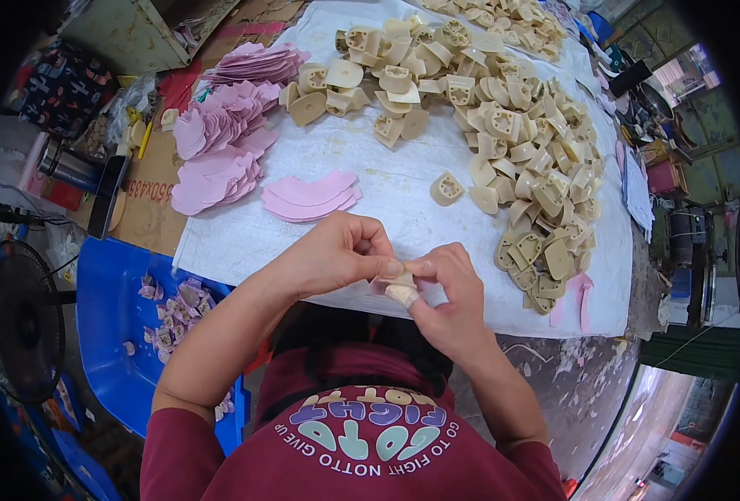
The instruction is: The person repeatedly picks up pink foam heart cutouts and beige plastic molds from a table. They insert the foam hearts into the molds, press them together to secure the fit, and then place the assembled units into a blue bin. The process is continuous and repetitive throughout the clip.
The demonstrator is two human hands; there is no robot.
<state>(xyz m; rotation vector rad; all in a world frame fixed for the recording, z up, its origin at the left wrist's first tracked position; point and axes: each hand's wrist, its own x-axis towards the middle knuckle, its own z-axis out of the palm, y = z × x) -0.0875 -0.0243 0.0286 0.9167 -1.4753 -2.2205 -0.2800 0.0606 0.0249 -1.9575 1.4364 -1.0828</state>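
Close to the table's front edge, both my hands are closed around one small beige shoe heel (402,294) with a bit of thin pink material on it. My left hand (343,255) pinches at its upper left side with thumb and finger. My right hand (452,299) grips it from the right, the thumb lying along its lower side. My fingers cover much of the heel. Just beyond my left hand lie several curved pink cut pieces (311,197). A single beige heel (447,189) stands apart on the white sheet, ahead of my right hand.
A large heap of beige heels (504,125) spreads over the white sheet (303,150). Stacked pink pieces (215,179) lie at the left, with pink strips (583,302) at the right edge. A blue tub (107,309) with scraps and a black fan (21,321) stand at the left.
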